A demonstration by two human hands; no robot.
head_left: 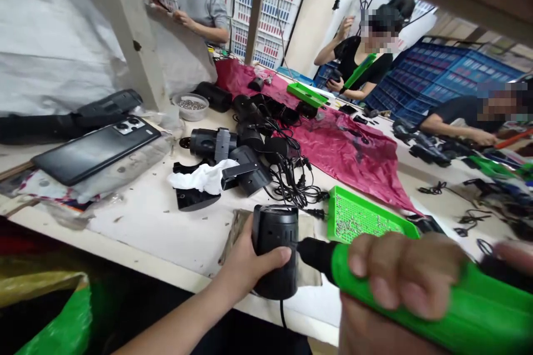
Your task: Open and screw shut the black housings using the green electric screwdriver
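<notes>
Black cylindrical housing [275, 266]: located over the pad [307, 272] at the near edge of the table [137, 227], long axis near upright in view, with my left hand [241, 266] gripping it, thumb across its front. My right hand [410, 277] has its fingers wrapped around the green driver [483, 308], whose long axis runs crosswise, dark nose at or just beside the housing's right side.

A black smartphone [97, 150] lay on plastic packaging [156, 160] at the left, a crumpled magenta sheet [358, 150] spread across the worktable [141, 224], and white crates [272, 8] stood stacked behind a grey-shirted person [202, 3], with blue crates [441, 75] farther right
</notes>
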